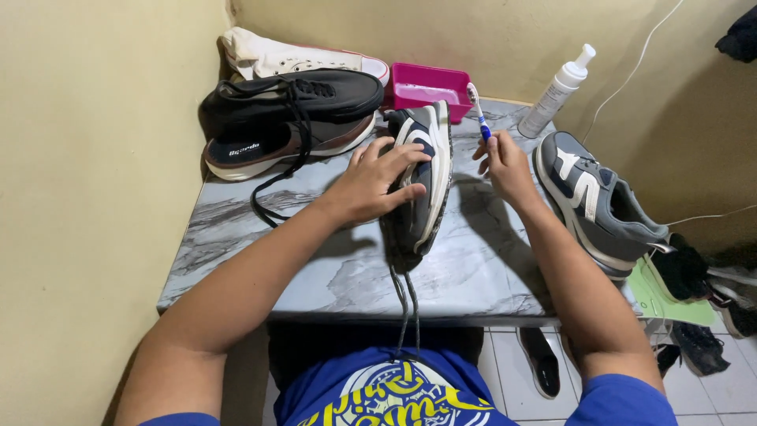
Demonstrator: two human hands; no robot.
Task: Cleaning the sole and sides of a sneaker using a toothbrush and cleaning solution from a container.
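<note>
A grey and navy sneaker (426, 185) with a white sole stands tipped on its side in the middle of the marble-patterned table (260, 260). My left hand (377, 180) grips it across the upper. Its laces hang down over the table's front edge. My right hand (505, 164) holds a blue and white toothbrush (478, 110) upright, bristles up, just right of the sneaker's sole and apart from it.
The matching grey sneaker (595, 201) lies at the table's right edge. Black shoes (288, 110) are stacked at the back left, a white shoe (307, 57) behind them. A pink tub (430, 85) and a white pump bottle (556, 91) stand at the back. More shoes lie on the floor (702, 347) right.
</note>
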